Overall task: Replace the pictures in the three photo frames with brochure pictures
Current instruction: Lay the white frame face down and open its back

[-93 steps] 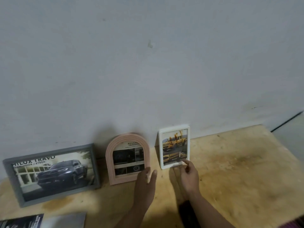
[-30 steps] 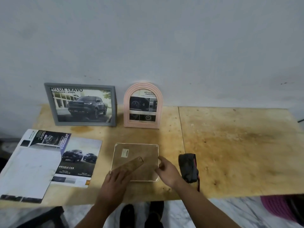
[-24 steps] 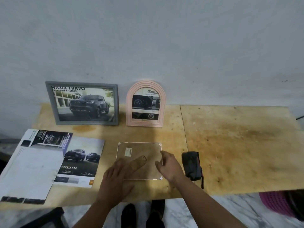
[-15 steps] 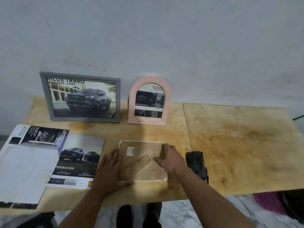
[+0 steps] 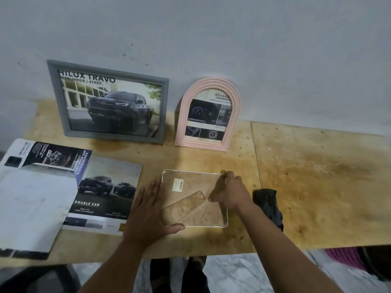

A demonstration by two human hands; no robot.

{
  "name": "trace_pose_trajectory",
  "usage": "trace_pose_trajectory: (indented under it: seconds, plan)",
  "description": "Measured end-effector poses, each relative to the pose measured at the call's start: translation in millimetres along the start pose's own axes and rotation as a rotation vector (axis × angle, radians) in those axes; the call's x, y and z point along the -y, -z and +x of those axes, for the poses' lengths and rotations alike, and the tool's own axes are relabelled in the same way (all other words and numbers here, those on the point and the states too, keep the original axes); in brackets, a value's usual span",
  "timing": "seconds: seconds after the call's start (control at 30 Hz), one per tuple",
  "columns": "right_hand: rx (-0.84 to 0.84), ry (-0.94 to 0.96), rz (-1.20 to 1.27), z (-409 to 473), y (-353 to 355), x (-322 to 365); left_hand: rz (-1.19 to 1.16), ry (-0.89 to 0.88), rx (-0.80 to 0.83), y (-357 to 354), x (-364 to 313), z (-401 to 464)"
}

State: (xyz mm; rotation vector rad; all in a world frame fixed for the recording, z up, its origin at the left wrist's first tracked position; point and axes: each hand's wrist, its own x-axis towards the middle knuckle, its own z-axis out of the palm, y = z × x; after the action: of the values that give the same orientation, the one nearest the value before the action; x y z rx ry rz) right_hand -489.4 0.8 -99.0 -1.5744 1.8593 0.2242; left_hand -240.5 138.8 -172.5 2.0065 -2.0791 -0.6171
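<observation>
Lying face-down frame: resting on bench, near centre
Left hand: lying flat, fingers straight, bracing frame's left edge
Right hand: pinching frame's right edge
Grey frame, pink frame: standing far, against wall

Your right hand covers the right edge of the face-down white frame and part of the black pouch, your left hand hides its left edge, the brochure pages run off the left border, and the frame's small sticker is unreadable.
</observation>
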Motion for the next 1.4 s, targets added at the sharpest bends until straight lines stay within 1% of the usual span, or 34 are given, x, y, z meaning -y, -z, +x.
trace_pose_trajectory:
  seconds: [0.17,0.33,0.47,0.6,0.67,0.7,0.73,0.83,0.87,0.97,1.03,1.13,1.3,1.37,1.4]
  plan:
    - [0.016,-0.053,0.101,7,8,8,0.005,-0.004,0.004,-1,2,0]
    - [0.041,-0.024,0.286,9,16,7,0.005,0.003,-0.004,-1,2,0]
    - [0.017,-0.019,0.403,7,16,6,0.013,0.002,-0.012,-1,3,1]
    - [0.037,-0.054,0.654,3,22,-3,0.022,-0.01,-0.03,-1,2,0]
    - [0.033,-0.08,0.702,1,25,-6,0.032,-0.013,-0.038,-1,2,-1]
    - [0.022,-0.086,0.698,1,23,-7,0.038,-0.012,-0.04,-1,1,0]
    - [0.0,-0.083,0.63,1,22,-6,0.047,-0.014,-0.039,0,1,0]
    - [-0.089,-0.059,0.131,0,17,3,0.071,-0.016,-0.039,1,-1,0]
    - [-0.109,-0.066,0.038,-1,15,6,0.075,-0.017,-0.036,2,-1,0]
    - [-0.143,-0.088,-0.054,0,14,8,0.075,-0.025,-0.035,1,-1,-1]
    - [-0.134,-0.095,-0.034,-1,15,8,0.073,-0.027,-0.036,1,-1,0]
    - [-0.087,-0.101,0.071,-1,16,7,0.074,-0.026,-0.049,1,-2,0]
    - [0.042,-0.161,0.55,3,25,-7,0.081,-0.022,-0.071,0,-2,0]
    - [0.086,-0.192,0.682,0,27,-15,0.08,-0.025,-0.069,0,-3,0]
    - [0.088,-0.201,0.707,-2,26,-18,0.081,-0.026,-0.067,0,-3,0]
